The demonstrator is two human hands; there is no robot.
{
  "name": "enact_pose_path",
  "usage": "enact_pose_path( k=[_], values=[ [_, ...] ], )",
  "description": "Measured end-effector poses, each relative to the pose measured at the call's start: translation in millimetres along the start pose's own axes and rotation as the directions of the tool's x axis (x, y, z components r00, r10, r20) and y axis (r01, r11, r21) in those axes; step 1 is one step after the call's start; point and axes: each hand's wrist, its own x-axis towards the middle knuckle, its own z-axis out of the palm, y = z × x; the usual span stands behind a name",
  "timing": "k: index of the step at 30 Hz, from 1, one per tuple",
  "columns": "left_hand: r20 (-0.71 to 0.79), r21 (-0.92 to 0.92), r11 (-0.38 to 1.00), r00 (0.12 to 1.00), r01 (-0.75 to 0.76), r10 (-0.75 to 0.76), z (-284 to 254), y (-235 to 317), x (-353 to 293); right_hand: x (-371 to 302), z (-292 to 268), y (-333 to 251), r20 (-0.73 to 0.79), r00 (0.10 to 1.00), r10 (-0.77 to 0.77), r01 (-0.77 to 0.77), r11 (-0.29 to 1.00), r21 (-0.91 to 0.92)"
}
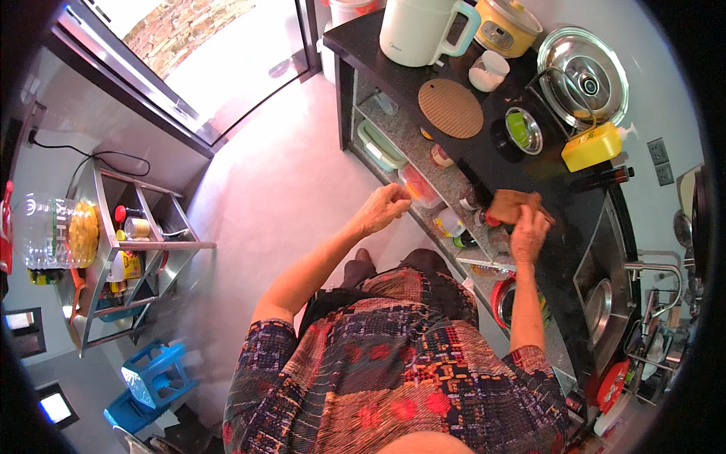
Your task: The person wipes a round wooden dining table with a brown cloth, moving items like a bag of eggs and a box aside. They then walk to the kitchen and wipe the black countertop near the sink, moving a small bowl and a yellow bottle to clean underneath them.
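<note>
My right hand (530, 234) is closed on a brown cloth (512, 206), which lies against the black countertop (541, 178) near its front edge. Some of the cloth is hidden under my fingers. My left hand (384, 208) hovers in front of the shelves below the counter, its fingers loosely curled in and nothing visible in them. Behind it on a shelf is a clear container with an orange-red lid or contents (418, 185). Farther along the counter lies a round tan woven mat (451, 108). A metal bowl (533, 129) with something green in it sits beyond the cloth.
A white kettle (416, 34), a yellow cooker (505, 26), a white cup (488, 71) and a yellow pump bottle (592, 147) stand on the counter. The sink (601, 280) is at the right. Across the floor are a metal rack (151, 244) and a blue plastic stool (157, 374).
</note>
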Motion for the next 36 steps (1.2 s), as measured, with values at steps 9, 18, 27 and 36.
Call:
enact_pose_path(
  k=[9,18,27,36],
  values=[
    [-0.124,0.047,0.965,0.957,-0.257,0.261,20.4,27.7,33.1,77.9,-34.3,-74.7,-0.114,0.897,-0.426,0.429,0.783,0.450],
    [-0.110,-0.057,0.988,0.985,-0.140,0.133,47.5,46.8,81.1,72.0,12.9,-66.6,-0.080,0.893,-0.443,0.409,0.725,0.555],
    [-0.176,-0.092,0.992,0.982,-0.092,0.074,34.4,49.3,97.6,102.1,24.5,-66.6,-0.036,0.930,-0.365,0.329,0.786,0.524],
    [-0.169,-0.222,0.974,0.985,-0.053,0.015,-40.2,36.0,85.7,100.7,14.2,-163.6,-0.130,0.749,-0.650,0.477,0.392,0.786]
  ],
)
